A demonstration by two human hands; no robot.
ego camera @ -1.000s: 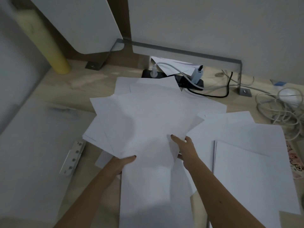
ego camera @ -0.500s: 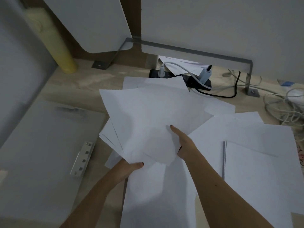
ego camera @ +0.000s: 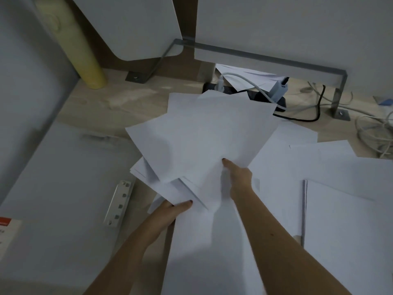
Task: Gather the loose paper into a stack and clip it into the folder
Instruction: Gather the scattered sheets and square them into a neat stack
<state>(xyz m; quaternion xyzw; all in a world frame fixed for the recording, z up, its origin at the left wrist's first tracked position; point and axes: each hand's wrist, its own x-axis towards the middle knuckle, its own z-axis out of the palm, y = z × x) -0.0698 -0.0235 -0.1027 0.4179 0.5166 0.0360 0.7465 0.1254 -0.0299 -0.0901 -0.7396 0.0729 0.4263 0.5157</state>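
Two hands on the bundle: the left hand (ego camera: 170, 211) pinches its near corner, thumb on top, and the right hand (ego camera: 239, 177) pinches the lower edge, fingers hidden beneath. The fanned sheets (ego camera: 202, 141) hover just right of the open grey folder (ego camera: 63, 177). It's thin, slick, floppy paper, badly splayed, so an inner sheet could slide out or a corner could crease. More loose sheets (ego camera: 340, 167) wait farther right of the folder.

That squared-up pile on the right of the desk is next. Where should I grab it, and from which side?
Probably its left long edge, approached from the left: the squared pile shows a flush, exposed side there and lies atop the loose sheets, so the whole thickness can be pinched at once.
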